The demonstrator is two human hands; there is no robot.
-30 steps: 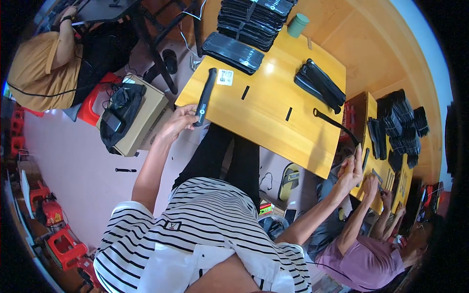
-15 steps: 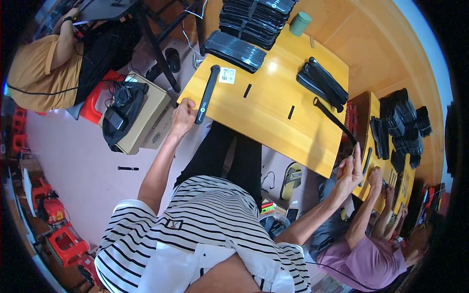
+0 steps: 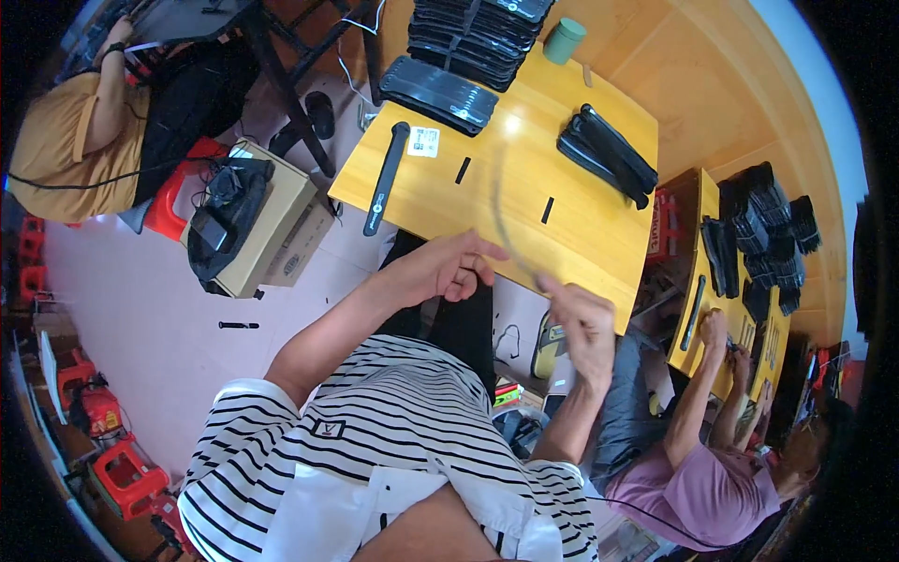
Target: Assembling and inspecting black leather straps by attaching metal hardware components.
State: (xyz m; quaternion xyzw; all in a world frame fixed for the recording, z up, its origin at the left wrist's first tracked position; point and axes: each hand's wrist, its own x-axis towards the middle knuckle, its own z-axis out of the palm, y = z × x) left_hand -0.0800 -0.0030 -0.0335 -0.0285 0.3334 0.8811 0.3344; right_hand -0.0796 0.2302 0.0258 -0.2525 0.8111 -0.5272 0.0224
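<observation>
Right hand pinched on blurred thin strip, left hand loosely curled, empty, just beside, black bar beyond on yellow table.

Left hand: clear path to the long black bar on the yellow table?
Probably yes. The left hand hovers at the table's near edge, the long black bar lies just ahead on the yellow table, nothing between.
</observation>
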